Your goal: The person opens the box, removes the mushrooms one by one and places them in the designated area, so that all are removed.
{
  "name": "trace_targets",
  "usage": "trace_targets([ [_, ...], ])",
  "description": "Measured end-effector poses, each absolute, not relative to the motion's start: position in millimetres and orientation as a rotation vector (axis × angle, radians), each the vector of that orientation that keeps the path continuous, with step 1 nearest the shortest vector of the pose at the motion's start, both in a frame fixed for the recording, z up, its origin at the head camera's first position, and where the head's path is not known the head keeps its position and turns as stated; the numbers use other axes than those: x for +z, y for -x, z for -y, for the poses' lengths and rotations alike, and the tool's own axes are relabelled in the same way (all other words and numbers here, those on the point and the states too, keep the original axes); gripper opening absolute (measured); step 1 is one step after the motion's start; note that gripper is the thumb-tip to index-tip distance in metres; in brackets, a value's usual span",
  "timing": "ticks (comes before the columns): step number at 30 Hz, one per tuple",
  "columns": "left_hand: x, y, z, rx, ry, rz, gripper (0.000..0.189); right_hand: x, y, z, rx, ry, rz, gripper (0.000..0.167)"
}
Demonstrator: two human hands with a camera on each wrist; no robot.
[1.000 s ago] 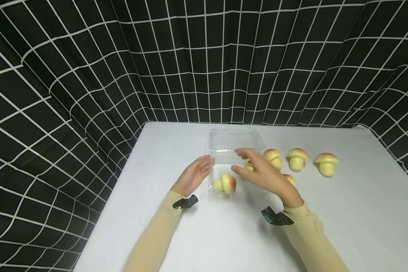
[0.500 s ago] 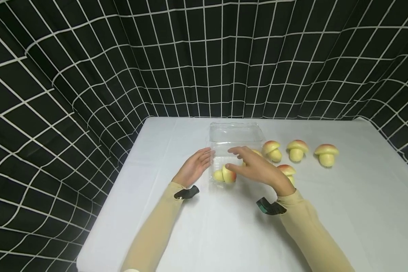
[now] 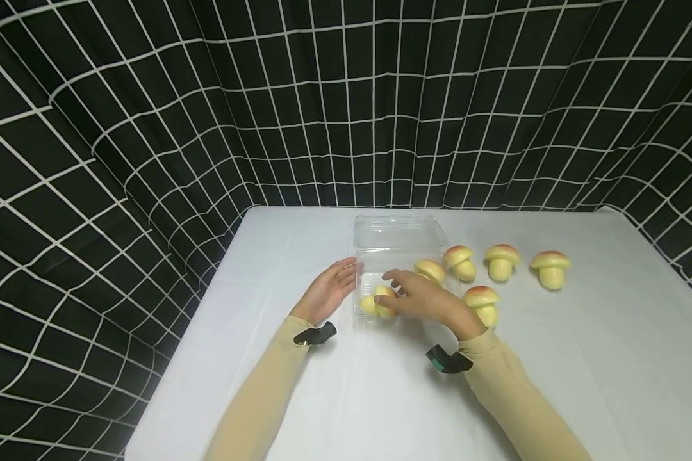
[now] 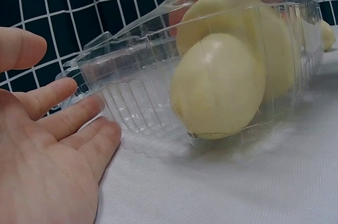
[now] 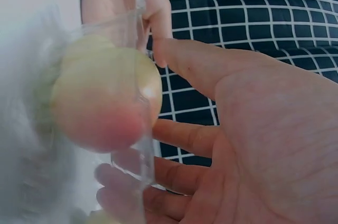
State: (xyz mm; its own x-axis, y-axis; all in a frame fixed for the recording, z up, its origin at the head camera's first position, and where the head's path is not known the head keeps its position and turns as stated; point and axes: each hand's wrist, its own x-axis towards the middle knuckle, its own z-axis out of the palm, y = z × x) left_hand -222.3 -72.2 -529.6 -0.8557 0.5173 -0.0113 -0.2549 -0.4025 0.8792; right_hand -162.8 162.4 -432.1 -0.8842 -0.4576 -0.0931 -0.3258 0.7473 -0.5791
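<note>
A clear plastic clamshell box (image 3: 400,232) stands with its lid raised at the back. At the front left of its base lies a yellow toy mushroom (image 4: 219,86) with a reddish cap. My left hand (image 3: 330,291) is beside the box, its straight fingers at the left wall. Over the base, my right hand (image 3: 423,299) has thumb and fingers spread loosely about that mushroom's cap; the right wrist view shows the thumb by the cap's edge and fingertips partly behind plastic. A firm grip is not visible. Another mushroom (image 3: 429,270) appears inside the base at the back right.
Right of the box, several similar mushrooms rest on the white table (image 3: 346,397), one mushroom (image 3: 482,306) near my right wrist and another mushroom (image 3: 551,269) farthest right. Black curtain with a white grid (image 3: 323,115) rises behind the table and along both sides.
My right hand has moved left and lower, from above the right part of the box to the front-left mushroom. The left hand keeps its place at the box wall.
</note>
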Motion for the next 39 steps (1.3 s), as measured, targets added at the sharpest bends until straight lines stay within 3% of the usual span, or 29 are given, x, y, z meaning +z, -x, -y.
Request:
trace_targets([
  [16,-549.6,193.0,72.4,2.224,-0.328,-1.383,0.056,-462.3,135.7,-157.3,-0.896,0.569,-2.653,0.056],
  [29,-540.9,204.5,75.0,2.250,-0.365,-1.383,0.054,-457.2,150.3,-156.8,-0.944,0.759,-2.673,0.052],
  [35,-537.7,211.7,74.1,2.270,-0.369,-1.368,0.054,-456.7,154.8,-152.8,-1.001,0.738,-2.682,0.063],
  [39,-534.1,217.0,74.4,2.266,-0.397,-1.370,0.053,-457.4,158.6,-147.1,-1.003,0.688,-2.749,0.060],
])
